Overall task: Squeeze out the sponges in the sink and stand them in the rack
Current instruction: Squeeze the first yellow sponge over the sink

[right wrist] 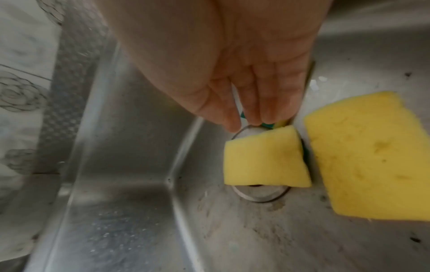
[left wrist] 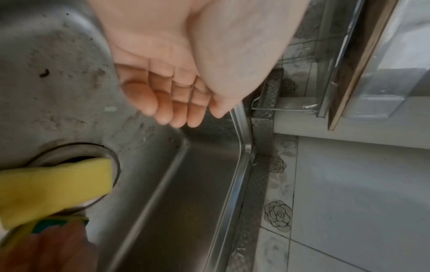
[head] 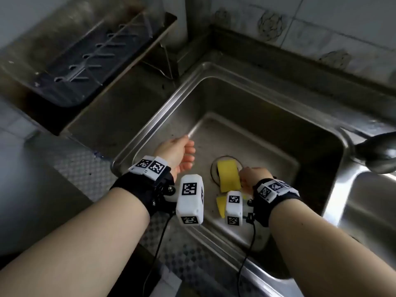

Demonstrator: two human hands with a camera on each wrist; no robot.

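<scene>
Now my right hand (head: 252, 177) pinches a folded sponge (head: 228, 175) over the drain (right wrist: 258, 195) in the sink (head: 162, 116), while my left hand (head: 179, 154) hangs loosely spread, holding nothing.

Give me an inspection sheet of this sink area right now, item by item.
Surface: steel sink, basin floor spotted with grime.
Job's things: one yellow sponge over the drain; a second sponge lies beside it; clear rack on the left counter.
Clutter: nothing seen.
Hands: right hand grips the first sponge; left hand holds nothing.
Cables: black wrist-camera cables hang over the front rim.
Surroundings: rose-patterned wall tiles, tap.
</scene>
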